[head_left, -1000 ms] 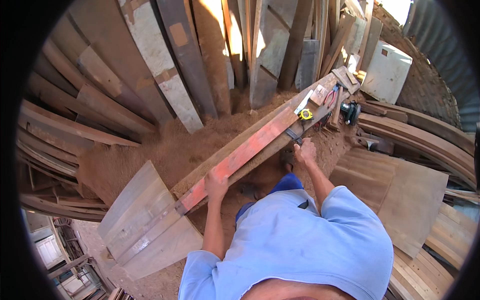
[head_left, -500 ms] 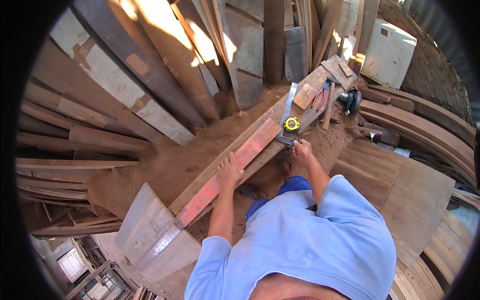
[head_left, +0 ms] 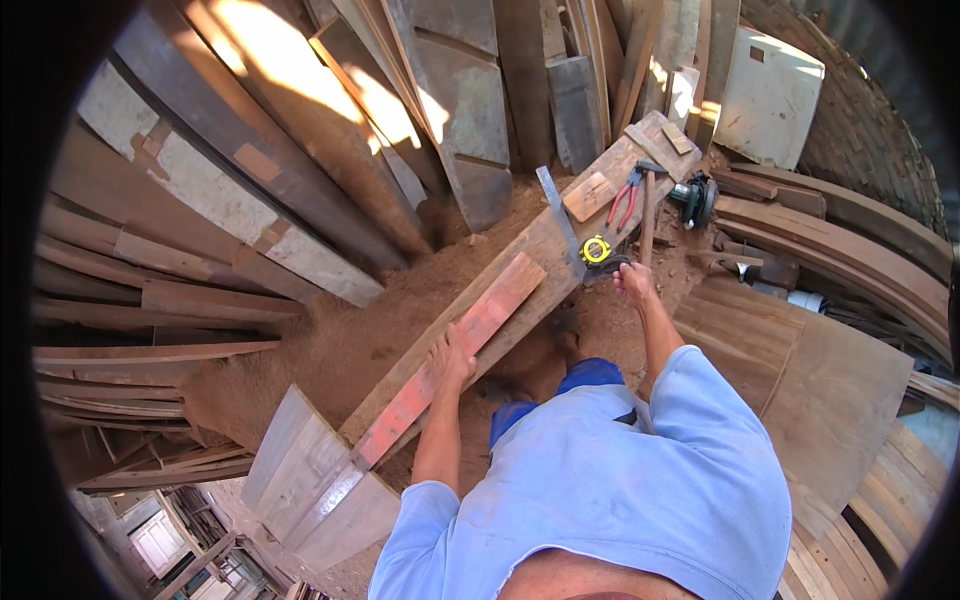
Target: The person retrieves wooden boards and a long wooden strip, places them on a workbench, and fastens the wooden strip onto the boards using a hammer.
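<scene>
My left hand [head_left: 450, 362] grips a red-faced wooden board [head_left: 498, 302], fingers over its far edge and thumb on the near side. The board lies lengthwise on a long, dusty plank bench [head_left: 520, 250]. Beyond its right end, my right hand [head_left: 631, 284] is closed on the dark handle of a try square [head_left: 562, 222], whose metal blade points away across the bench. A yellow tape measure [head_left: 595, 250] rests right by the square's handle. Farther along the bench are a small wooden block [head_left: 590, 197], red-handled pliers [head_left: 626, 198] and a wooden-handled hammer [head_left: 648, 215].
A dark green power tool [head_left: 694, 200] sits just right of the bench's far end. Tall boards [head_left: 290, 130] lean along the back and left. Grey panels [head_left: 310, 470] stand at the bench's near left end. Wide sheets [head_left: 820, 390] lie to my right. Sawdust [head_left: 300, 350] covers the ground.
The try square has moved off the end of the red board, rightward along the bench, and has turned with its blade tilting left. My left hand keeps its hold on the board.
</scene>
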`<move>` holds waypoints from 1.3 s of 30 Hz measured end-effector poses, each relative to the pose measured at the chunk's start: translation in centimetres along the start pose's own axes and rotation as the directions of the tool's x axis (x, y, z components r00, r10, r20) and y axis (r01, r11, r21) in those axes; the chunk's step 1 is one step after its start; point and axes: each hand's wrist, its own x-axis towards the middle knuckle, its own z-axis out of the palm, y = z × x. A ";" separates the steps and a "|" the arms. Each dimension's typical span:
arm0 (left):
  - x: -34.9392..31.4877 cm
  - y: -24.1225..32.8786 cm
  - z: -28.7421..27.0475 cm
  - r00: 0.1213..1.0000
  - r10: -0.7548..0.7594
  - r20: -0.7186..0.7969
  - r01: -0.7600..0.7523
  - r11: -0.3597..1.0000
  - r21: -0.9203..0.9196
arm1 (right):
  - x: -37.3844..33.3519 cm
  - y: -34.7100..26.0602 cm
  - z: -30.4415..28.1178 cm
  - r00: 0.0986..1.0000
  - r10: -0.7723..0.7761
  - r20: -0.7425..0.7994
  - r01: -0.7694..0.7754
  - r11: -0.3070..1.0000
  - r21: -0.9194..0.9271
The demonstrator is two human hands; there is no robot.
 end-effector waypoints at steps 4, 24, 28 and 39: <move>-0.1 -0.5 0.8 0.999 -0.021 -0.031 0.020 0.999 -0.031 | -2.0 -2.5 -1.0 1.000 0.022 0.021 -0.017 0.982 -0.187; -6.6 -2.5 6.1 0.941 -0.186 -0.284 0.120 0.965 -0.233 | -4.2 -5.2 3.8 0.767 -0.634 -0.099 0.322 0.514 -0.795; -9.3 -3.0 7.9 0.946 -0.155 -0.284 0.057 0.945 -0.323 | -7.6 -4.0 7.2 0.807 -0.579 0.113 0.357 0.327 -0.875; -13.4 -4.6 11.7 0.976 -0.156 -0.154 0.088 0.923 -0.373 | -4.7 -2.7 10.9 0.653 -0.655 0.380 0.205 -0.331 -0.921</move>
